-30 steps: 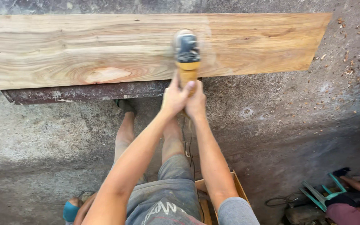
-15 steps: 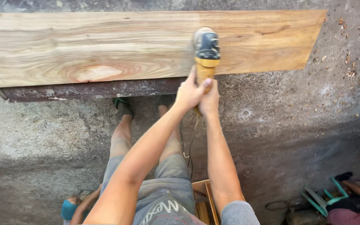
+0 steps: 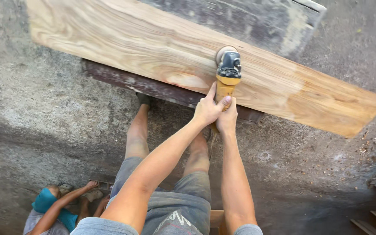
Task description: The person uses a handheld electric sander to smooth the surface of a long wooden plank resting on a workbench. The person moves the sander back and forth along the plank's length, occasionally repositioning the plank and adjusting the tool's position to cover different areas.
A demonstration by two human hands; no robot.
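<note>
Yellow and black power sander on a long pale wooden plank.
Left hand and right hand both wrap tight around its handle.

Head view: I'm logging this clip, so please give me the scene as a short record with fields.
left hand: grips the handle of the yellow and black sander
right hand: on the same handle, beside the left
sander: disc on the wooden plank
wooden plank: long, pale, grain showing, lies on a dark beam
ground: grey, dusty
other person: lower left, teal top
</note>
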